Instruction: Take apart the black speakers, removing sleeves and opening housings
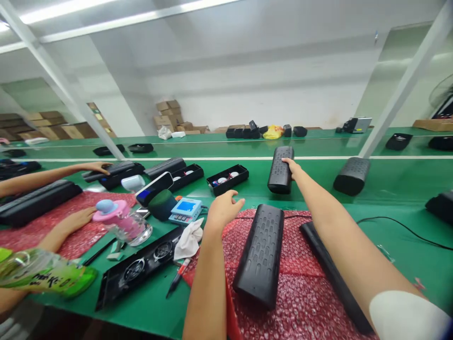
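Ahead of me, my right hand grips the edge of a black speaker with an oval-patterned grille, thumb on its face. My left hand holds nothing and has thumb and fingers apart. Just beyond it lies an open black speaker housing with white round parts and wires inside. Between my arms, a second black speaker rests on red bubble wrap. A long black panel lies beside it, partly hidden under my right forearm.
On the left are a black panel with two round drivers, a white cloth, a marker, a light-blue meter, a pink-lidded bottle and a green bottle. A co-worker's hand touches another speaker. A cable runs right.
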A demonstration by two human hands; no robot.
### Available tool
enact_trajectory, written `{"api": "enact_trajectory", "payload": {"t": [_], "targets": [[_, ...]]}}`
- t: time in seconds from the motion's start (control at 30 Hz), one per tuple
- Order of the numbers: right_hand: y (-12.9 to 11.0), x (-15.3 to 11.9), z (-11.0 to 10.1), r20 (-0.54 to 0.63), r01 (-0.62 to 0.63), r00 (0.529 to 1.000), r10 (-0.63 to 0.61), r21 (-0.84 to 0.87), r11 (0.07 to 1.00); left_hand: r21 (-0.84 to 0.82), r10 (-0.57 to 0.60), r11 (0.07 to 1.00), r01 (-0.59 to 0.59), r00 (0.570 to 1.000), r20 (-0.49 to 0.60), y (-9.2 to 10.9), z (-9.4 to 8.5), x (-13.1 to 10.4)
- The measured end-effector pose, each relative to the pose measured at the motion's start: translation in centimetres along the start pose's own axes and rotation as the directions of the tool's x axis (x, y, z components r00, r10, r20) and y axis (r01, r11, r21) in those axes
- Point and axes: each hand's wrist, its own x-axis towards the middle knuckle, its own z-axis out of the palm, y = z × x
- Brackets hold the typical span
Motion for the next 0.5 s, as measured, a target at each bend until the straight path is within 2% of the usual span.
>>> {"api": "enact_trajectory", "payload": {"t": [0.13,0.2,0.27,0.37,0.43,0.5], "targets": [[1.8,1.1,0.4,0.006,-0.060,0.998,0.061,-0.105,0.993,-0.002,0.000,1.000,0.001,0.989,0.145,0.1,1.3,0.4],[2.4,1.5,-0.2,-0.004,-0.072,0.997,0.072,-0.166,0.984,-0.030,0.011,1.000,-0.003,0.964,0.266,-0.1,2.3,0.9],[2.6,1.6,-1.2,-0.018,-0.080,0.997,0.078,-0.231,0.970,-0.073,0.024,0.997,0.007,0.908,0.418,-0.6,3.5,1.6],[2.7,0.5,-3.0,-0.041,-0.063,0.998,0.053,-0.313,0.948,-0.214,0.050,0.971,0.109,0.780,0.624,-1.5,5.4,2.7],[3.0,-1.7,-4.0,-0.041,-0.022,0.999,0.009,-0.337,0.941,-0.318,0.083,0.928,0.194,0.724,0.684,-1.9,6.4,3.3],[3.9,-5.3,-4.8,0.005,0.026,1.000,-0.026,-0.333,0.943,-0.380,0.106,0.893,0.242,0.706,0.700,-2.2,7.1,3.7]]}}
